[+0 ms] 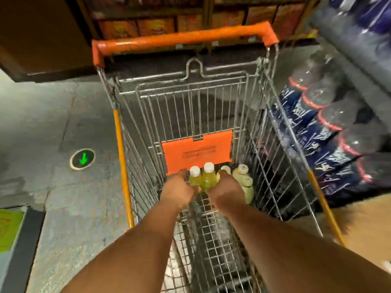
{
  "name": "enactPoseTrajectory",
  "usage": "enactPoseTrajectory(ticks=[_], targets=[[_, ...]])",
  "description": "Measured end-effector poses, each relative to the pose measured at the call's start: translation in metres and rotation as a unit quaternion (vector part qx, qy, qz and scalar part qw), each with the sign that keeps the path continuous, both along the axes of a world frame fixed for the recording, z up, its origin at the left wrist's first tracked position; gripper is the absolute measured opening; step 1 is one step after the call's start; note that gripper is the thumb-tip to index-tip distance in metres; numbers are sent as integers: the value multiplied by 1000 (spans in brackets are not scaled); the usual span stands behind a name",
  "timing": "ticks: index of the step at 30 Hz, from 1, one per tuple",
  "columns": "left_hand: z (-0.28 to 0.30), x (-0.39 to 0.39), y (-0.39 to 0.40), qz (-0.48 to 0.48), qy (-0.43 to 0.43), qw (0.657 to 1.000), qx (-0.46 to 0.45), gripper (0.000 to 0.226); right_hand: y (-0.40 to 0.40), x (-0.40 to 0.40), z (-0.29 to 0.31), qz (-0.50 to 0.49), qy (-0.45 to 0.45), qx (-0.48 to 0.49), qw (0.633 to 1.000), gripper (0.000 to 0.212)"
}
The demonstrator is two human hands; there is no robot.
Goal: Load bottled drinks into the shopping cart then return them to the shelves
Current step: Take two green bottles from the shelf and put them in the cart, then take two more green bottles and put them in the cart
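orange cart flap (197,150): print blurred, unreadable | floor disc (83,159): green down arrow

The silver wire shopping cart (211,225) carries a bright orange plastic handle bar (182,40), an orange plastic seat flap printed with small dark lettering (197,152), and yellow-orange strips along its side rails (122,166). Inside it, the small clear bottles of yellow-green drink (201,178) have white caps, and the paler cream-green bottles (245,182) beside them are capped off-white. The shrink-wrapped packs of dark bottles (330,132) show navy labels with white markings and red bands. The speckled grey floor (63,127) holds a round dark marker with a glowing green arrow (83,159). The shelved cartons (156,26) are patterned orange and red.
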State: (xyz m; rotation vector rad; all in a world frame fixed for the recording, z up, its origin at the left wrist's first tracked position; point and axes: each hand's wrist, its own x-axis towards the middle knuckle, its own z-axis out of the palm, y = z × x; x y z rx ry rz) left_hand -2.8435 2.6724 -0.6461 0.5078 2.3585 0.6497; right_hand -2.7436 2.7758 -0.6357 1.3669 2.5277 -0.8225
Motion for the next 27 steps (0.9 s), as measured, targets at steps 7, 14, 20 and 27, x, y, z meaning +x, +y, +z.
enactPoseTrajectory(ticks=[7,14,20,27], targets=[[189,41,-73,-175,133,975,2,56,-82,86,191,-89,57,35,994,46],[406,149,-119,-266,230,931,98,74,-163,214,384,-158,116,106,975,76],[523,278,-126,-383,301,856,173,79,-205,350,491,-234,142,176,946,84],[583,457,-150,-492,325,778,215,86,-265,541,554,-319,127,237,909,74]])
